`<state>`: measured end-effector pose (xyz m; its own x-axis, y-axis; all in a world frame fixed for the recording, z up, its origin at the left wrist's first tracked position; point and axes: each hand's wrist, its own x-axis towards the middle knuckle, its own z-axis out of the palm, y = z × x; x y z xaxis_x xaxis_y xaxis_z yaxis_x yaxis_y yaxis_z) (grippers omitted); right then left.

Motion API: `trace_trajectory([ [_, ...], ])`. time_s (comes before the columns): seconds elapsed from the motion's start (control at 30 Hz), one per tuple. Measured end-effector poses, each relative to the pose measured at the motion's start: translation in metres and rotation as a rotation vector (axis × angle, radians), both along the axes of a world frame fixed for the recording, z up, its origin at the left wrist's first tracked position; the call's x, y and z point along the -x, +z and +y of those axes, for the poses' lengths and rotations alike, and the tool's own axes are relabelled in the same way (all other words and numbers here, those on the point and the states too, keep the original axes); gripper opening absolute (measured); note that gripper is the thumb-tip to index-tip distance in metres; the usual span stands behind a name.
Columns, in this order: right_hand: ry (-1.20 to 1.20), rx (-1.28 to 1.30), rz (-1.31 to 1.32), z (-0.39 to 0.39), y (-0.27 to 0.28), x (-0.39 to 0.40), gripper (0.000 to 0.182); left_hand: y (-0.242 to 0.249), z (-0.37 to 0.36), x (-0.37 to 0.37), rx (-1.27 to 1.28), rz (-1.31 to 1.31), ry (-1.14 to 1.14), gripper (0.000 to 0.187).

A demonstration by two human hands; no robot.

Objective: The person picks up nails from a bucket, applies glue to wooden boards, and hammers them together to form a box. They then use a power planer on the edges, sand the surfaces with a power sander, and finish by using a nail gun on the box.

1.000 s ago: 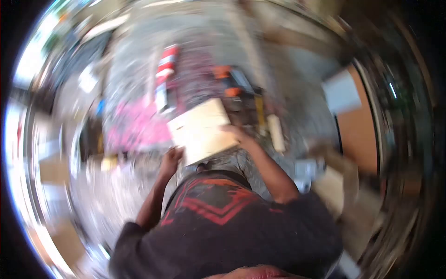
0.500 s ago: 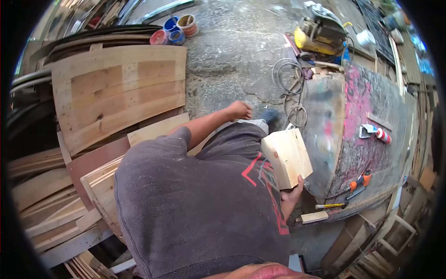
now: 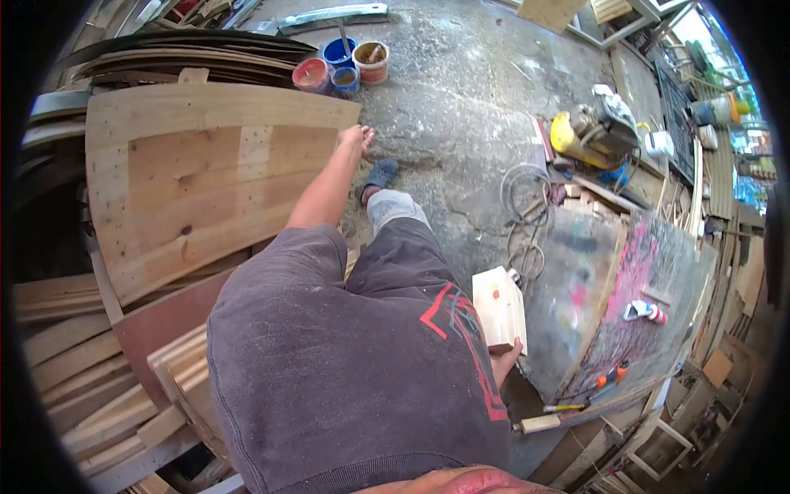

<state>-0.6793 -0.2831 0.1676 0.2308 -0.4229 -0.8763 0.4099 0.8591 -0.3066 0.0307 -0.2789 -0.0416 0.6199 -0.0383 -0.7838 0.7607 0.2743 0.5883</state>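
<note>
My right hand (image 3: 506,359) grips the lower end of a pale wooden block (image 3: 499,309) with flat faces and a knot, held at my right side. Its thumb shows on the near edge; the other fingers are hidden beneath. My left hand (image 3: 357,138) is stretched out forward on the left with nothing in it, fingers loosely bent and slightly apart. It appears close to the right edge of a large wooden panel (image 3: 206,173); whether it touches cannot be told.
Paint buckets (image 3: 372,62) stand ahead on the concrete floor (image 3: 444,123). To the right, a stained workbench (image 3: 576,280) carries a red-and-white bottle (image 3: 656,314), an orange-handled tool (image 3: 613,375) and a hammer (image 3: 565,407). A yellow machine (image 3: 588,136) and coiled cable (image 3: 527,206) lie beyond. Stacked boards (image 3: 82,370) fill the left.
My left arm has swung forward and left, and a foot has come forward. The block stays in my right hand, now tilted more upright in view. The workbench has shifted lower in view.
</note>
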Motion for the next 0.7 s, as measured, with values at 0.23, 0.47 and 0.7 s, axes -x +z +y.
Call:
trace_trajectory([
  [0.23, -0.013, 0.25, 0.355, -0.023, 0.023, -0.202, 0.072, -0.019, -0.043, -0.296, 0.102, 0.025, -0.064, 0.037],
  [0.47, -0.16, -0.001, 0.427, -0.058, 0.066, -0.333, 0.078, -0.111, 0.002, -0.225, -0.093, 0.231, -0.685, 0.056],
  [0.7, -0.209, 0.275, 0.031, -0.043, 0.079, -0.335, 0.063, 0.094, -0.069, 0.019, 0.223, 0.378, -1.643, 0.077],
])
